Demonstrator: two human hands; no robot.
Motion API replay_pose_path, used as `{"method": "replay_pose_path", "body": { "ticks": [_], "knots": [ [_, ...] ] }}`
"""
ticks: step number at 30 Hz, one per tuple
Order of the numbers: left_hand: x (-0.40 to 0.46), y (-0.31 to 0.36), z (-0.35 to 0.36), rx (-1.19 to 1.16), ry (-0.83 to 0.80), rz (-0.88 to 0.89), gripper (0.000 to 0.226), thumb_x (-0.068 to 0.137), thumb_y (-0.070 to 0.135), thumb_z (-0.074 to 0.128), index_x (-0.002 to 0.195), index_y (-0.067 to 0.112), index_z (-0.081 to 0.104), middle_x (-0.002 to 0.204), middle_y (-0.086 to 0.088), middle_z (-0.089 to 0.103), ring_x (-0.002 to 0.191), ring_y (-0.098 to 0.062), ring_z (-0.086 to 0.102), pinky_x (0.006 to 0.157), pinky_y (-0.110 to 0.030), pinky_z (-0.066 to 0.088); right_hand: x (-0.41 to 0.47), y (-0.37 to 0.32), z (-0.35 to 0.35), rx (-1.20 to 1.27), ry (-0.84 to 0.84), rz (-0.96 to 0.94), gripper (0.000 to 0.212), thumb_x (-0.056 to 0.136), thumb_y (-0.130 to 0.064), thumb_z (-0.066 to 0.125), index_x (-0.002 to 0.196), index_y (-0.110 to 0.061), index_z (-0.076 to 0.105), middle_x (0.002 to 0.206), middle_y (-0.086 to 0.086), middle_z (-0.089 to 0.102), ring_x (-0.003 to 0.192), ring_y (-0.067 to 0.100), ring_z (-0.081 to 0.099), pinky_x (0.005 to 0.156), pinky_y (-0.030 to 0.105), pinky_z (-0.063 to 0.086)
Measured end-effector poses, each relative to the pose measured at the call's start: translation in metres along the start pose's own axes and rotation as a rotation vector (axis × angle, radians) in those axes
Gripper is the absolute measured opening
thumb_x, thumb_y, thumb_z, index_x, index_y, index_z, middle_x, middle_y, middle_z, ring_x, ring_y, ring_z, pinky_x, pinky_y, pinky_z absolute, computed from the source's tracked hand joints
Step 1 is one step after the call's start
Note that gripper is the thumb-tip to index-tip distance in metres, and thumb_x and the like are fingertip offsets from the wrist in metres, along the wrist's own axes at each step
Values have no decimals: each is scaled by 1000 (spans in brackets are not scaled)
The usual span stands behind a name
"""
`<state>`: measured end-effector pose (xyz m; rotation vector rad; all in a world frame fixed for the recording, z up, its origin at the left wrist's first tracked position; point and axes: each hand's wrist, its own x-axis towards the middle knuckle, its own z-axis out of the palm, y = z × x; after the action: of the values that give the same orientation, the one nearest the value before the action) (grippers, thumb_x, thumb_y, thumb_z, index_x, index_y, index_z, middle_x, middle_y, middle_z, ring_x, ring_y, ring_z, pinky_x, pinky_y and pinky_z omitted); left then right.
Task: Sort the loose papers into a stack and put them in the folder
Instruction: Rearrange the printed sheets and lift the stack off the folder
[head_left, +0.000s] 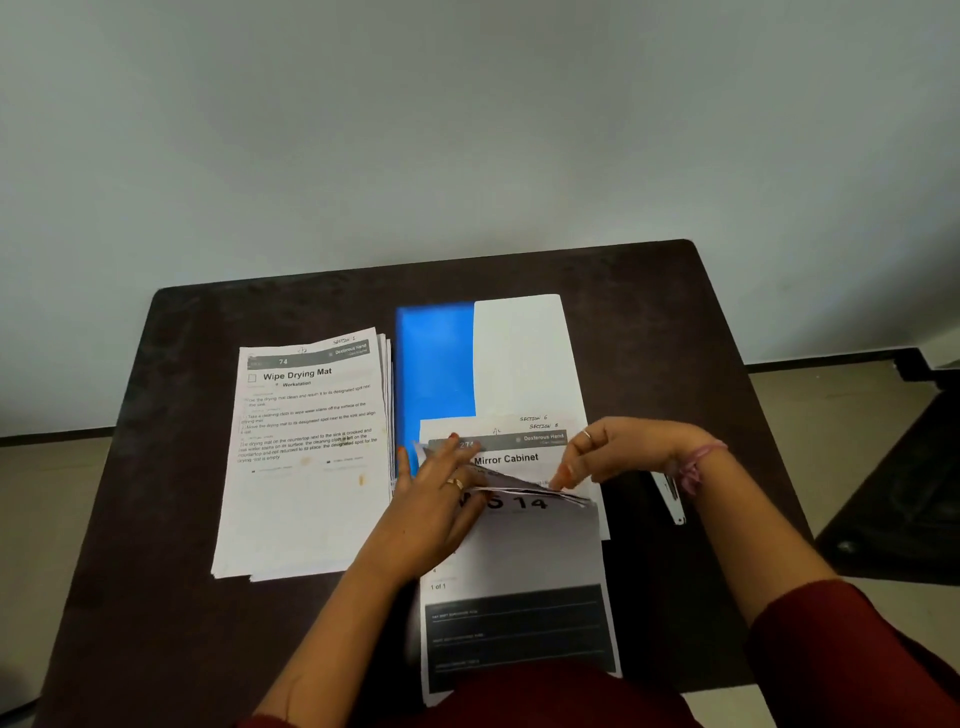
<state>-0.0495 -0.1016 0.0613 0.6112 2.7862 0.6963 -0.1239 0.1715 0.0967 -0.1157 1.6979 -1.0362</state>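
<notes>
At lower centre, loose papers (514, 525) lay over a blue folder (434, 364). The left hand (436, 499) pressed them with spread fingers; the right hand (608, 452) pinched a sheet's lifted edge. A neat stack (306, 457) sat left on the dark desk (182, 415).

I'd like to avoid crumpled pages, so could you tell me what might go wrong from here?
1. The right hand pinches the bent edge of the sheets; pulling could crease or tear them.
2. The left hand lies on these sheets, which overlap the blue folder; a shove might scatter them.
3. The left stack is fanned at its edge, so sliding may misalign it further.
</notes>
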Motion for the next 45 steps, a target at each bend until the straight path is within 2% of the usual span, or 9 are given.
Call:
{"method": "replay_pose_path", "body": {
  "ticks": [3, 6, 11, 16, 22, 26, 29, 38, 45],
  "knots": [
    [1, 1, -2, 30, -65, -45, 64, 86, 57, 14, 117, 26, 60, 124, 11, 57, 123, -10, 49, 114, -45, -11, 19, 6, -2, 114, 332, -65, 8, 89, -18, 64, 94, -15, 70, 98, 0, 74, 91, 11, 67, 89, 29, 49],
    [1, 6, -4, -2, -67, -45, 60, 86, 55, 16, 113, 26, 61, 113, 10, 60, 110, -11, 57, 116, -46, -4, 43, 19, -10, -162, 657, -54, 20, 82, -18, 73, 101, -17, 69, 100, -2, 67, 80, 1, 57, 78, 15, 47],
    [1, 10, -2, -160, 19, -97, 25, 97, 28, 51, 118, 17, 56, 108, 8, 62, 107, -11, 59, 120, -44, 2, 54, 21, -9, -265, 684, 9, 25, 76, -16, 78, 98, -20, 66, 72, -9, 60, 72, 5, 57, 75, 24, 48],
    [0, 8, 1, -3, 63, 48, 29, 91, 38, 45, 99, 22, 67, 113, -1, 61, 104, -19, 63, 105, -64, 31, 45, 16, -3, -296, 665, -55, 9, 77, -21, 78, 86, -20, 75, 77, -8, 72, 69, -2, 61, 70, 14, 46],
    [4, 6, 1, 27, 10, 55, 29, 89, 45, 46, 99, 27, 67, 144, -3, 45, 137, -22, 38, 110, -65, 12, 3, 8, 5, 60, 47, -37, 8, 85, -20, 68, 88, -22, 76, 110, -5, 71, 108, 9, 63, 96, 22, 46],
    [11, 14, -9, 0, -97, -64, 24, 97, 37, 47, 113, 25, 61, 119, 10, 59, 117, -8, 52, 117, -56, 1, 22, 19, 6, 242, 406, -69, 35, 84, -41, 64, 101, -12, 73, 110, -4, 71, 108, 15, 64, 92, 30, 49],
    [10, 14, -9, -21, -76, -73, 18, 97, 31, 49, 109, 23, 60, 110, 10, 59, 108, -7, 54, 119, -48, 1, 46, 22, 0, -44, 750, -66, 30, 85, -29, 69, 110, -12, 68, 113, -3, 65, 97, 11, 59, 82, 21, 43],
    [6, 16, -6, -142, 29, -125, 14, 94, 26, 56, 104, 17, 59, 101, 6, 62, 92, -10, 60, 120, -37, 0, 70, 17, -8, -229, 712, 46, 64, 74, -33, 80, 128, -13, 50, 106, 0, 53, 92, 9, 48, 78, 19, 37],
    [11, 17, -4, -109, 37, -123, 20, 95, 27, 53, 114, 21, 57, 110, 8, 62, 103, -7, 58, 120, -44, -4, 58, 44, 16, 104, 670, 50, 51, 87, -53, 58, 80, -2, 57, 87, 20, 64, 74, 24, 59, 75, 45, 53]
  ]
}}
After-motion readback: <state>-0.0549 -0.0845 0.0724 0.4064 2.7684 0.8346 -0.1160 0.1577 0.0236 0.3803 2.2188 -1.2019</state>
